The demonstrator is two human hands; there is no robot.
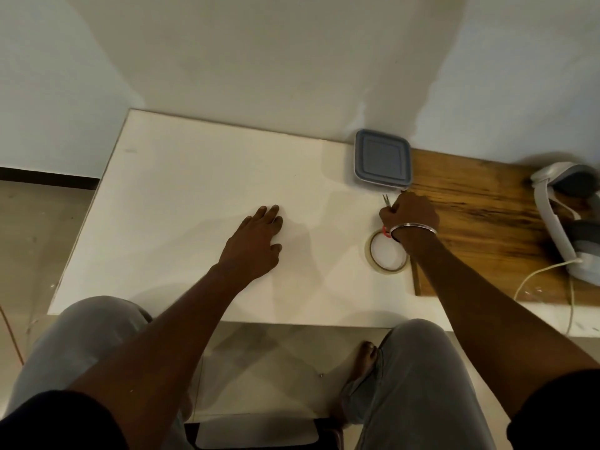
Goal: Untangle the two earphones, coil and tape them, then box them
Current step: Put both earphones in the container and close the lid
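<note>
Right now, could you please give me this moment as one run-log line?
left hand flat on white table | right hand gripping scissors | tape roll beside | box lidded

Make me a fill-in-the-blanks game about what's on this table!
1. The right hand holds small ____ with red handles.
2. The tape roll lies just in front of the ____ hand.
3. The grey box has its lid ____.
4. The left hand rests ____ on the white table.

Missing words: scissors; right; on; flat

One lidded box (382,160), one tape roll (386,252), one scissors (386,203), two hands (256,237).
</note>
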